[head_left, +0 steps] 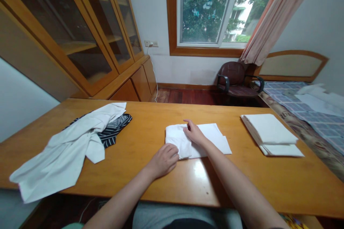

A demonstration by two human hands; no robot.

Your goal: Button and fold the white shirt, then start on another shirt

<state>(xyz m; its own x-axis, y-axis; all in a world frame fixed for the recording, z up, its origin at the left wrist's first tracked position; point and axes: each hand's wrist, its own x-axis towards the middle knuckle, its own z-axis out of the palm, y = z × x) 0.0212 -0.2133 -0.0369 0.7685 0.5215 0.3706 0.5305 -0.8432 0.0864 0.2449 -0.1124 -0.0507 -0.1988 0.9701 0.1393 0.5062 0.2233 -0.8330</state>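
A partly folded white cloth (212,136) lies flat on the wooden table, its left part doubled over into a thicker, slightly puffy layer. At its near left corner is my left hand (165,158), fingers curled together over the edge of the fabric. My right hand (195,135) rests on top, near the end of the folded-over layer. Its index finger and thumb are apart, pointing left; the other fingers are partly hidden. To the right sits a stack of neatly folded white cloths (274,128).
On the table's left lies a crumpled white cloth (72,143), overhanging the near edge, on a black striped cloth (110,134). Beyond the table (145,125) stand a glass-door cabinet (118,61), a brown armchair (233,78) and a bed (309,100).
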